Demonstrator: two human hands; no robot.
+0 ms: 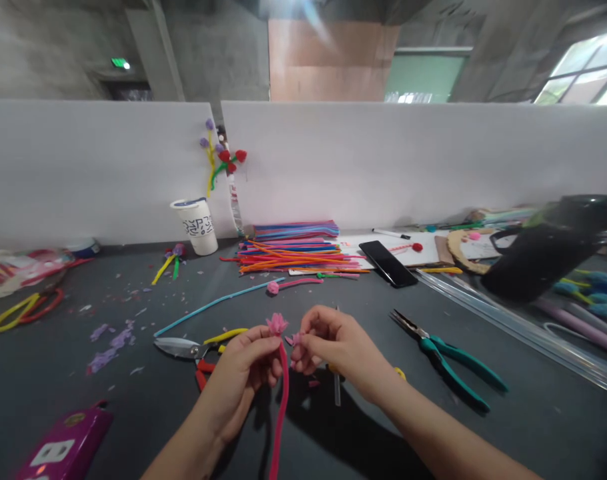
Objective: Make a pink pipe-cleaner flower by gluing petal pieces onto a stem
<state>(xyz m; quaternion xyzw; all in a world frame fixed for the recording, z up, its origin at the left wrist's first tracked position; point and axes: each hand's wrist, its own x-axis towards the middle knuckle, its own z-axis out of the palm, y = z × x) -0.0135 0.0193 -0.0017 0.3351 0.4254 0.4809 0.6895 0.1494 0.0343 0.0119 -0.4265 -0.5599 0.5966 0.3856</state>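
Note:
My left hand is closed around the top of a pink pipe-cleaner flower, thumb and fingers just under its frilly head. Its darker pink stem hangs down toward the bottom edge. Close beside it on the right, my right hand pinches a small pink petal piece between thumb and fingertips. Red-and-yellow-handled scissors lie left of my left hand, partly hidden by it. Beneath my right hand, a thin rod-like tool and pink scraps lie on the table.
Coloured pipe cleaners are stacked at the back, near a phone and a white cup. Teal-handled pliers lie to the right, beyond them a dark jug. Purple scraps and a magenta device are on the left.

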